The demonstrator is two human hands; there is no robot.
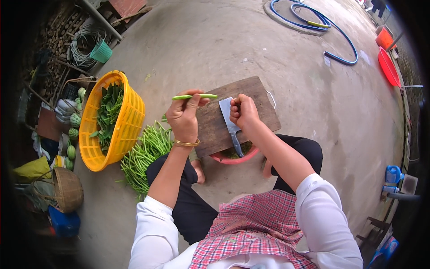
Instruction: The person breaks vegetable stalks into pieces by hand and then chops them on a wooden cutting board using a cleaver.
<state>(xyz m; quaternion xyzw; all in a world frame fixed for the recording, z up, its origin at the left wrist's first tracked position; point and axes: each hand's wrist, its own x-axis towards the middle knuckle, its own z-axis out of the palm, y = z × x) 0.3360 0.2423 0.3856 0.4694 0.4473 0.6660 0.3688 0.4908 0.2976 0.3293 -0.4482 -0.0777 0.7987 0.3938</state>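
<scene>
My left hand [184,117] pinches a short green vegetable stem [194,97] between thumb and fingers, above the left edge of a wooden cutting board [211,131]. Over the board's right part, my right hand [244,111] is curled closed; no object shows in it, though the inside of the fist is hidden. Beneath that hand a cleaver [229,116] lies flat on the board, its dark handle pointing towards me past the near edge. The board rests across a red basin [231,160], whose visible part holds dark green scraps.
A heap of green stems [147,151] lies on the concrete floor by my left knee. Beside it a yellow plastic basket [132,117] holds leafy greens. Farther left are a woven basket [69,190] and several small melons [75,120]. A blue hose [349,43] coils at the far right.
</scene>
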